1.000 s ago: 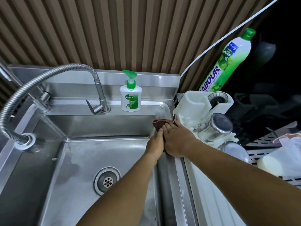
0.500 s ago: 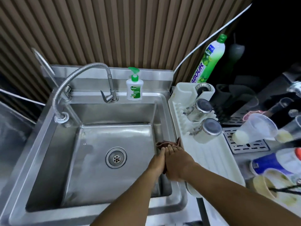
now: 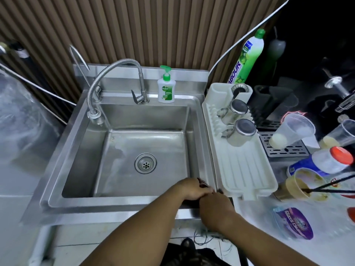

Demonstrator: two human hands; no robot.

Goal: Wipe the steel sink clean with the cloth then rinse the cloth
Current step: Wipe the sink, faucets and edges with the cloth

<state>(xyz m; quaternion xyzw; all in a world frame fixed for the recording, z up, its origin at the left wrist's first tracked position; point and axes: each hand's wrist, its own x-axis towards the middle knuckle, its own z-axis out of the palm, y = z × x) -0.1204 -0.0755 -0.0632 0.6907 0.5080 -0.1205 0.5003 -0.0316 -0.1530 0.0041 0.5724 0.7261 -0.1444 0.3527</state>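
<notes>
In the head view, the steel sink (image 3: 115,204) fills the middle, and its basin looks wet, with a round drain (image 3: 145,163) at the centre. Both hands meet at the 5 o'clock corner of the sink, on the rim. The left hand (image 3: 194,191) lies there with its fingers (image 3: 208,191) stretched out toward 3 o'clock, flat and not clenched, pressing on the cloth (image 3: 202,182). Only a thin dark brown edge of the cloth shows, at the 12 o'clock side of this hand; the rest is hidden under the hands. The right hand (image 3: 215,207) touches the left one from the 5 o'clock side. Only its back shows, so I cannot tell if its fingers are released or grasping the cloth.

The tap (image 3: 141,81) with a flexible hose stands on the back ledge at 11 o'clock, and a soap bottle (image 3: 166,91) stands just beside it at 12 o'clock. A white rack (image 3: 242,169) touches the sink at 3 o'clock and carries two steel cups (image 3: 238,109) lying on their sides. A green bottle (image 3: 245,58) leans on the wall at 1 o'clock. Further toward 3 o'clock, on the surface (image 3: 259,227), are a tilted plastic cup (image 3: 292,131) and a brown cup (image 3: 294,189).
</notes>
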